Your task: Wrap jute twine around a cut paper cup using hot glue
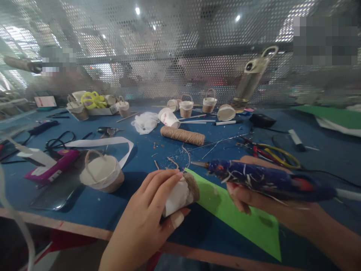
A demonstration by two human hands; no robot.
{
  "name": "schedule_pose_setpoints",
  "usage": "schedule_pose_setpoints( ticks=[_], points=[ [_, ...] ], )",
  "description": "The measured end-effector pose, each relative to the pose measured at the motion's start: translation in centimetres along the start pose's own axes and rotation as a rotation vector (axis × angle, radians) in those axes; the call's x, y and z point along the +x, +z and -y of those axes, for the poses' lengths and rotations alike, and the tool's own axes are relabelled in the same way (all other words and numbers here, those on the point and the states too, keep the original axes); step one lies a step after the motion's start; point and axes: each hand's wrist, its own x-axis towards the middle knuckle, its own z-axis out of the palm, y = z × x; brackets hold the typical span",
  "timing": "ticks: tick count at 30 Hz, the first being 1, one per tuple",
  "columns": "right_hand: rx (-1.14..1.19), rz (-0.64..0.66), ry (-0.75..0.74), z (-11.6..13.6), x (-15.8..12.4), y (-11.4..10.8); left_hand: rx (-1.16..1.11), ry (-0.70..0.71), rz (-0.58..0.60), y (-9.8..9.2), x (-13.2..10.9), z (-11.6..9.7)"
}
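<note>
My left hand (pixel 153 203) is closed round a white paper cup (pixel 176 195) tilted on its side, its right end wrapped in brown twine. Blue and smeared with glue strands, a hot glue gun (pixel 254 177) is gripped in my right hand (pixel 245 195). Its metal nozzle points left, just above and apart from the cup. Beneath lies a bright green paper strip (pixel 239 222). A loose twine end runs up from near the cup toward the twine roll (pixel 182 135). To the left stands a small twine-wrapped basket (pixel 103 173) with a handle and white trim.
Several small baskets (pixel 186 107) and a tipped paper cup (pixel 169 117) stand farther back. Red-and-yellow-handled pliers (pixel 278 155) lie to the right. On the left are a purple glue gun (pixel 55 167), a phone (pixel 56 195) and cables. A bottle (pixel 249 81) leans near the perforated metal screen (pixel 158 75).
</note>
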Motion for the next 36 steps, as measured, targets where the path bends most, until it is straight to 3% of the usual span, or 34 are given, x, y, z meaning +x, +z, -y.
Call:
schedule_pose_setpoints(
  ticks=[6,9,15,26,36],
  points=[
    [-0.404,-0.187,-0.061,0.9,0.4,0.0,-0.080,-0.036,-0.055,0.2,-0.4,0.1],
    [-0.466,-0.235,-0.069,1.2,0.4,0.1,-0.057,-0.031,-0.052,0.2,-0.4,0.1],
    [-0.512,-0.088,-0.179,1.1,0.2,-0.5,-0.026,-0.024,-0.038,0.2,-0.2,0.1],
    [-0.499,-0.010,-0.156,0.4,-0.4,-1.1,0.004,-0.009,-0.033,0.2,0.0,0.0],
    [-0.610,-0.037,-0.059,0.7,-0.8,-1.0,0.011,-0.012,-0.027,0.1,-0.2,0.0]
  ],
)
